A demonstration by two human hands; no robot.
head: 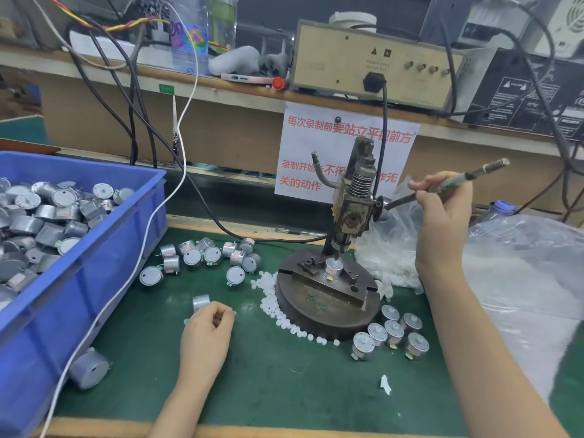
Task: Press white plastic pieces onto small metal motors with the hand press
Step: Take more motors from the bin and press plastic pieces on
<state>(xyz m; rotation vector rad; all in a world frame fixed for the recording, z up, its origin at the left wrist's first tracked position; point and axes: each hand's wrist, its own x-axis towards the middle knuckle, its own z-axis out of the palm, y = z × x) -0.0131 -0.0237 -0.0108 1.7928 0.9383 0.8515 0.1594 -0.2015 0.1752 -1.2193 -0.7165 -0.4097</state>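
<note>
Nearest me, left hand (207,330) curls against a spare motor (201,302) on the counter (268,384), likely staging it; gripped or not, I cannot tell. Right hand (442,210) grips the lever (486,172), since a seated motor (333,268) waits under the press (354,213); white pieces (284,320) lie around it.

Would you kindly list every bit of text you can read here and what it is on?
White paper sign: "每次录制前要站立平视前方"
Same sign, partly behind the hand press: "录制开始", "关的动作"
Beige box, black panel, green tag: print too blurred.
</note>
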